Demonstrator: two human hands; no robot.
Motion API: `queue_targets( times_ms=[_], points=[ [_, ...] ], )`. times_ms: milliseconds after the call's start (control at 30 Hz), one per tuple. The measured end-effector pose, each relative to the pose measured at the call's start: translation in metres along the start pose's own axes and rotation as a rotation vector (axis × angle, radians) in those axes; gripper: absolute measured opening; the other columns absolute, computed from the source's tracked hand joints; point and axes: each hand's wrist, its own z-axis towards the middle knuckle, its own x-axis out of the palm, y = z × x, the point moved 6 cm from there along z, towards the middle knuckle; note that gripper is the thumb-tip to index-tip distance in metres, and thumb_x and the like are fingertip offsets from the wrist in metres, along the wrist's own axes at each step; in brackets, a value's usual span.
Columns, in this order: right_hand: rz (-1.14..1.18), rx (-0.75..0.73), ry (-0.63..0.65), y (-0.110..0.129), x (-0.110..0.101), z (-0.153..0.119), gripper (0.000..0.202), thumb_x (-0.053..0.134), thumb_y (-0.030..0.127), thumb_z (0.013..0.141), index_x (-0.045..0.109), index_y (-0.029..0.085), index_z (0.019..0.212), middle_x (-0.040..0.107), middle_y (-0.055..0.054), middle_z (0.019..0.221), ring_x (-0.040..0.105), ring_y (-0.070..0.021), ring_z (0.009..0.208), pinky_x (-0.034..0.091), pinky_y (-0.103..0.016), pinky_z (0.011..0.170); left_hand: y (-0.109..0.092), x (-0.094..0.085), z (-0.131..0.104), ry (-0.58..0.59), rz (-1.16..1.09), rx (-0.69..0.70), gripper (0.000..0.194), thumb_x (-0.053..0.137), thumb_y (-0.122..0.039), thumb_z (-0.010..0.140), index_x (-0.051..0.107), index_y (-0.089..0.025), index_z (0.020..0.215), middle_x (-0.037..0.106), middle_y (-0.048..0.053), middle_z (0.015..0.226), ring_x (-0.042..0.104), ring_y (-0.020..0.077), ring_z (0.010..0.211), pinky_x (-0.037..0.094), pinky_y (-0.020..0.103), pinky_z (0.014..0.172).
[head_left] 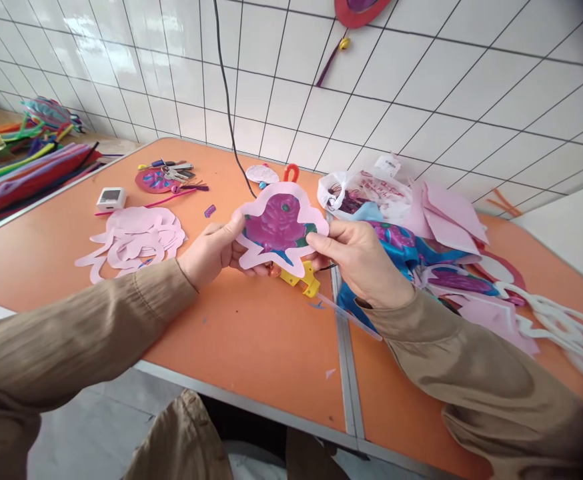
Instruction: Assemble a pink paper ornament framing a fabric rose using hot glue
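Between my two hands is a flower-shaped cutout (277, 225), a purple and blue patterned piece with a pale pink border, held up over the table. My left hand (216, 245) pinches its left edge, thumb on top and fingers beneath. On the right edge, my right hand (359, 257) grips it the same way, its thumb over a green patch. A yellow glue gun (310, 280) lies just below the cutout, partly hidden by it, with a clear glue stick (351, 315) sticking out toward the right.
Pink paper scraps (136, 241) lie left, near a small white box (111, 199) and keys (176, 172). At right are a plastic bag (371, 193), blue patterned fabric (396, 243), pink sheets (446, 220) and white cords (561, 327). A black cable (226, 87) hangs down the tiled wall.
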Motion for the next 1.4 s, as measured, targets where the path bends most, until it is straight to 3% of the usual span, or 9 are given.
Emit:
queue_targets(
  times_ms=[100, 233, 367, 667, 800, 1000, 1100, 1267, 1400],
  points=[
    [0.017, -0.014, -0.028, -0.001, -0.001, 0.002, 0.03, 0.08, 0.048, 0.071, 0.066, 0.025, 0.058, 0.066, -0.002, 0.058, 0.058, -0.0134, 0.052, 0.047, -0.028, 0.045, 0.001, -0.001, 0.001, 0.018, 0.015, -0.012, 0.07, 0.057, -0.078, 0.079, 0.077, -0.011, 0.09, 0.078, 0.017, 0.087, 0.074, 0.0217, 0.069, 0.06, 0.027, 0.062],
    [0.031, -0.057, -0.03, 0.001, -0.003, 0.003, 0.028, 0.08, 0.046, 0.072, 0.067, 0.026, 0.058, 0.066, -0.001, 0.059, 0.056, -0.0117, 0.049, 0.046, -0.027, 0.044, 0.001, -0.005, 0.001, -0.055, 0.061, -0.014, 0.044, 0.083, -0.053, 0.071, 0.076, -0.011, 0.082, 0.078, 0.013, 0.082, 0.073, 0.0177, 0.064, 0.061, 0.023, 0.06],
    [0.03, -0.053, -0.003, -0.003, -0.003, 0.005, 0.031, 0.077, 0.052, 0.075, 0.069, 0.025, 0.061, 0.067, -0.002, 0.061, 0.057, -0.0109, 0.05, 0.047, -0.027, 0.045, 0.0, -0.005, 0.002, -0.089, 0.096, -0.028, 0.034, 0.088, -0.041, 0.069, 0.076, -0.011, 0.082, 0.078, 0.01, 0.078, 0.071, 0.0148, 0.06, 0.06, 0.021, 0.057],
    [-0.05, -0.071, 0.029, -0.006, 0.007, 0.005, 0.044, 0.08, 0.056, 0.067, 0.059, 0.02, 0.054, 0.061, 0.0, 0.053, 0.05, -0.0087, 0.041, 0.039, -0.024, 0.039, -0.003, -0.002, 0.001, -0.034, 0.019, 0.011, 0.046, 0.086, -0.052, 0.067, 0.076, -0.009, 0.08, 0.077, 0.012, 0.073, 0.073, 0.02, 0.062, 0.061, 0.027, 0.058],
    [-0.005, -0.053, 0.06, -0.006, 0.009, 0.002, 0.051, 0.072, 0.067, 0.072, 0.061, 0.019, 0.057, 0.064, -0.003, 0.057, 0.054, -0.0102, 0.043, 0.041, -0.025, 0.039, -0.003, -0.005, 0.001, -0.098, 0.036, 0.006, 0.043, 0.089, -0.05, 0.064, 0.075, -0.01, 0.073, 0.075, 0.01, 0.066, 0.07, 0.0181, 0.058, 0.056, 0.024, 0.054],
    [-0.048, -0.115, -0.02, -0.003, 0.003, 0.003, 0.05, 0.076, 0.06, 0.072, 0.055, 0.018, 0.053, 0.056, 0.002, 0.05, 0.046, -0.0057, 0.038, 0.035, -0.022, 0.039, -0.005, -0.003, 0.001, -0.074, 0.022, 0.02, 0.041, 0.087, -0.049, 0.066, 0.075, -0.011, 0.073, 0.075, 0.009, 0.065, 0.07, 0.0177, 0.059, 0.052, 0.023, 0.054],
    [-0.007, -0.107, 0.044, -0.005, 0.007, 0.002, 0.054, 0.066, 0.066, 0.078, 0.06, 0.016, 0.058, 0.062, -0.002, 0.056, 0.053, -0.0081, 0.043, 0.039, -0.022, 0.041, -0.005, -0.004, 0.001, -0.092, 0.023, 0.022, 0.04, 0.088, -0.048, 0.065, 0.075, -0.011, 0.072, 0.074, 0.008, 0.063, 0.068, 0.0163, 0.055, 0.051, 0.022, 0.052],
    [-0.133, -0.103, 0.015, -0.003, 0.008, 0.0, 0.039, 0.074, 0.05, 0.073, 0.06, 0.016, 0.061, 0.059, 0.0, 0.051, 0.05, -0.0087, 0.04, 0.039, -0.023, 0.039, -0.003, -0.005, 0.001, -0.074, 0.027, 0.026, 0.038, 0.086, -0.048, 0.069, 0.076, -0.011, 0.074, 0.076, 0.009, 0.066, 0.071, 0.0181, 0.061, 0.053, 0.023, 0.056],
    [-0.193, -0.113, -0.005, 0.001, 0.009, -0.002, 0.039, 0.072, 0.046, 0.074, 0.053, 0.018, 0.054, 0.056, 0.001, 0.047, 0.047, -0.0078, 0.037, 0.037, -0.023, 0.038, -0.001, -0.006, 0.001, -0.048, 0.012, 0.024, 0.037, 0.085, -0.048, 0.071, 0.077, -0.013, 0.076, 0.077, 0.008, 0.07, 0.072, 0.0176, 0.061, 0.055, 0.023, 0.058]
  ],
)
